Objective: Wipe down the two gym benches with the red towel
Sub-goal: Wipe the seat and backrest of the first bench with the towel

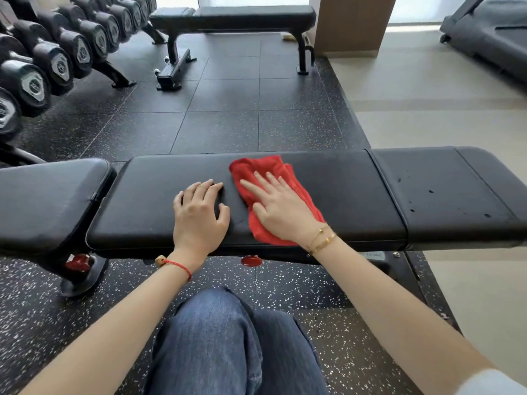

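Observation:
A black padded gym bench (342,189) runs across the view right in front of me. On its long middle pad lies the red towel (256,166), crumpled. My right hand (281,208) presses flat on the towel with straight, spread fingers. Just left of the towel, my left hand (199,215) rests on the bare pad, fingers loosely bent and holding nothing. A few dark droplets mark the pad section at the right end. A second black bench (251,17) stands across the room at the top of the view.
A rack of black dumbbells (54,61) lines the left side. Speckled black rubber floor lies between the benches, pale flooring to the right. A wooden pillar (350,24) and a treadmill (490,32) stand at the top right. My jeans-clad knee (225,337) is below the bench.

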Demonstrator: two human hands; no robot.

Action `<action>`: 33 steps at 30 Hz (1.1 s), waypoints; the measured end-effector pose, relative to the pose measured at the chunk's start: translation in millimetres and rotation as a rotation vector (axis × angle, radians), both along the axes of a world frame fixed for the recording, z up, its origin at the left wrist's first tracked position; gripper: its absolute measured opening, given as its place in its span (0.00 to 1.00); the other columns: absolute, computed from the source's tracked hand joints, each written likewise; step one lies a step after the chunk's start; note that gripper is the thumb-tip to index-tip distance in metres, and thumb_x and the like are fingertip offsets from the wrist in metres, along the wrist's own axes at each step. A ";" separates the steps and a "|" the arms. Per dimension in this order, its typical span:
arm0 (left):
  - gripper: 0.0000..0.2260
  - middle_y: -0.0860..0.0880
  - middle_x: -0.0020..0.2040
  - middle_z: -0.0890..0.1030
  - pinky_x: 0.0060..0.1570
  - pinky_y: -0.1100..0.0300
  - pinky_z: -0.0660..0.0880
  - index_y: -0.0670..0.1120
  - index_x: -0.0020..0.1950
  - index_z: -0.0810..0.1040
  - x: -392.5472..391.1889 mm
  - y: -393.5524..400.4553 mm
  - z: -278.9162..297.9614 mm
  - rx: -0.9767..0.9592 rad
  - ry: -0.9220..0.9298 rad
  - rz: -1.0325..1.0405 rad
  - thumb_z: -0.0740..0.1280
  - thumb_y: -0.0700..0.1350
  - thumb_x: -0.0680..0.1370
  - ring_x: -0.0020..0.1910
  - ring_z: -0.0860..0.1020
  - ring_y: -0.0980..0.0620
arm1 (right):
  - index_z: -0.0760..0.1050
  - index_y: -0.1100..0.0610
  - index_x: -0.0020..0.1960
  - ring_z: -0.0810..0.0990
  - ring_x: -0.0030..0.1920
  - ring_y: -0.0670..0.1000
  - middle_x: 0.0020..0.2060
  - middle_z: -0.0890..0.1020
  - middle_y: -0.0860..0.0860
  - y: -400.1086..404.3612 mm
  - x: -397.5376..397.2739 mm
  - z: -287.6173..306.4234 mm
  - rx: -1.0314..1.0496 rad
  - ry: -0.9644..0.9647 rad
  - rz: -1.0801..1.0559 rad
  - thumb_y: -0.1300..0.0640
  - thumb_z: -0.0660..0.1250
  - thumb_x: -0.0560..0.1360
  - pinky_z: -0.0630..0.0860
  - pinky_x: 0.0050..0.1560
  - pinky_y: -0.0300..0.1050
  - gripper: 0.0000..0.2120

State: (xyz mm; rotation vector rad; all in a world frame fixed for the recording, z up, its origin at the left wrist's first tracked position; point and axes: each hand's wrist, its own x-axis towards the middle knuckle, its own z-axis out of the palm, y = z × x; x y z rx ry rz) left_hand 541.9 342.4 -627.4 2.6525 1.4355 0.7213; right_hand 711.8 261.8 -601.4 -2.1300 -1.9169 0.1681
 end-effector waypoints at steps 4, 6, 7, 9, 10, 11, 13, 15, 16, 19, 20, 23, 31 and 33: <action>0.21 0.48 0.69 0.76 0.72 0.44 0.62 0.47 0.67 0.76 -0.9 -0.1 -0.4 -0.003 -0.009 -0.009 0.59 0.49 0.76 0.70 0.70 0.45 | 0.56 0.47 0.78 0.53 0.78 0.54 0.78 0.57 0.51 -38.3 30.3 -4.9 0.051 -0.010 -0.016 0.55 0.55 0.80 0.43 0.78 0.47 0.27; 0.21 0.48 0.68 0.76 0.72 0.44 0.62 0.47 0.67 0.76 0.3 -1.2 0.2 -0.004 -0.016 -0.006 0.59 0.49 0.75 0.69 0.70 0.45 | 0.55 0.48 0.78 0.53 0.78 0.55 0.78 0.56 0.53 -33.4 59.3 -3.5 0.021 -0.015 -0.138 0.55 0.55 0.80 0.44 0.78 0.49 0.27; 0.21 0.48 0.68 0.76 0.72 0.44 0.62 0.46 0.67 0.76 1.1 -1.5 0.8 -0.003 -0.013 -0.001 0.59 0.49 0.75 0.69 0.71 0.45 | 0.54 0.48 0.79 0.52 0.78 0.56 0.79 0.55 0.53 -24.5 70.7 -1.2 -0.011 -0.003 -0.210 0.55 0.54 0.81 0.44 0.78 0.50 0.27; 0.21 0.48 0.68 0.76 0.71 0.44 0.62 0.47 0.67 0.76 1.9 -1.6 1.8 -0.004 -0.004 0.008 0.58 0.50 0.76 0.69 0.71 0.45 | 0.52 0.49 0.79 0.50 0.79 0.56 0.79 0.52 0.54 -0.2 78.2 3.3 -0.060 0.022 -0.324 0.53 0.51 0.81 0.43 0.78 0.51 0.27; 0.21 0.48 0.68 0.76 0.72 0.44 0.62 0.47 0.67 0.76 1.5 -1.8 2.0 -0.007 -0.004 0.009 0.58 0.50 0.76 0.69 0.70 0.46 | 0.52 0.50 0.79 0.49 0.79 0.57 0.79 0.51 0.55 12.0 73.7 4.4 -0.065 0.021 -0.346 0.53 0.51 0.81 0.42 0.78 0.52 0.27; 0.21 0.48 0.68 0.76 0.72 0.43 0.62 0.47 0.67 0.76 1.2 -2.0 2.3 -0.010 -0.004 0.008 0.58 0.50 0.76 0.69 0.70 0.46 | 0.52 0.50 0.79 0.49 0.79 0.58 0.79 0.51 0.55 22.4 64.9 4.8 -0.060 0.017 -0.339 0.53 0.51 0.82 0.42 0.78 0.52 0.27; 0.21 0.48 0.68 0.76 0.72 0.44 0.62 0.47 0.67 0.76 0.6 -2.0 2.4 -0.007 -0.005 0.006 0.58 0.50 0.76 0.69 0.70 0.46 | 0.52 0.50 0.79 0.50 0.78 0.58 0.79 0.51 0.56 34.5 39.5 5.1 -0.051 0.008 -0.252 0.53 0.51 0.82 0.43 0.78 0.52 0.26; 0.21 0.49 0.68 0.76 0.71 0.46 0.62 0.47 0.66 0.76 0.3 -1.3 2.8 -0.003 -0.003 0.007 0.58 0.50 0.75 0.69 0.70 0.47 | 0.53 0.49 0.79 0.50 0.79 0.57 0.79 0.51 0.55 28.4 15.8 4.1 -0.035 0.011 -0.138 0.53 0.52 0.81 0.43 0.78 0.52 0.27; 0.21 0.49 0.68 0.76 0.71 0.46 0.61 0.48 0.66 0.76 0.0 -1.2 2.8 -0.004 0.000 0.006 0.58 0.50 0.75 0.69 0.70 0.47 | 0.53 0.49 0.79 0.50 0.79 0.56 0.79 0.52 0.54 18.7 8.0 3.9 -0.023 0.008 -0.085 0.54 0.53 0.81 0.43 0.78 0.51 0.27; 0.21 0.50 0.68 0.76 0.71 0.46 0.60 0.48 0.67 0.76 -2.3 -0.1 2.9 -0.008 0.009 -0.005 0.58 0.51 0.76 0.70 0.70 0.47 | 0.54 0.47 0.79 0.52 0.79 0.52 0.79 0.55 0.51 -22.6 4.9 0.5 0.034 -0.010 0.017 0.54 0.55 0.80 0.44 0.78 0.47 0.28; 0.21 0.50 0.69 0.76 0.71 0.46 0.60 0.48 0.67 0.76 -3.1 0.2 2.9 -0.011 0.009 -0.010 0.58 0.51 0.76 0.70 0.70 0.47 | 0.54 0.47 0.79 0.52 0.79 0.52 0.78 0.56 0.50 -36.1 10.5 -1.3 0.046 -0.009 0.008 0.55 0.55 0.80 0.44 0.78 0.46 0.28; 0.22 0.49 0.69 0.75 0.72 0.46 0.60 0.48 0.68 0.75 -2.6 -0.6 2.7 -0.010 0.014 -0.018 0.57 0.51 0.76 0.70 0.69 0.47 | 0.55 0.48 0.78 0.53 0.78 0.53 0.78 0.56 0.52 -52.2 50.4 -1.5 0.029 0.002 -0.133 0.56 0.55 0.80 0.45 0.78 0.47 0.27; 0.21 0.48 0.68 0.76 0.71 0.45 0.61 0.47 0.67 0.75 -1.7 -1.8 2.7 -0.016 -0.013 -0.019 0.58 0.50 0.76 0.69 0.70 0.47 | 0.53 0.51 0.79 0.51 0.78 0.58 0.79 0.52 0.57 -0.8 69.3 6.6 -0.046 0.019 -0.374 0.55 0.52 0.81 0.44 0.78 0.53 0.26; 0.21 0.48 0.68 0.76 0.71 0.45 0.61 0.47 0.67 0.75 -2.9 -0.5 2.0 -0.014 -0.016 -0.021 0.58 0.50 0.76 0.69 0.70 0.47 | 0.53 0.51 0.79 0.50 0.79 0.57 0.79 0.52 0.56 -13.0 49.7 3.0 -0.024 0.029 -0.275 0.55 0.53 0.81 0.43 0.78 0.51 0.27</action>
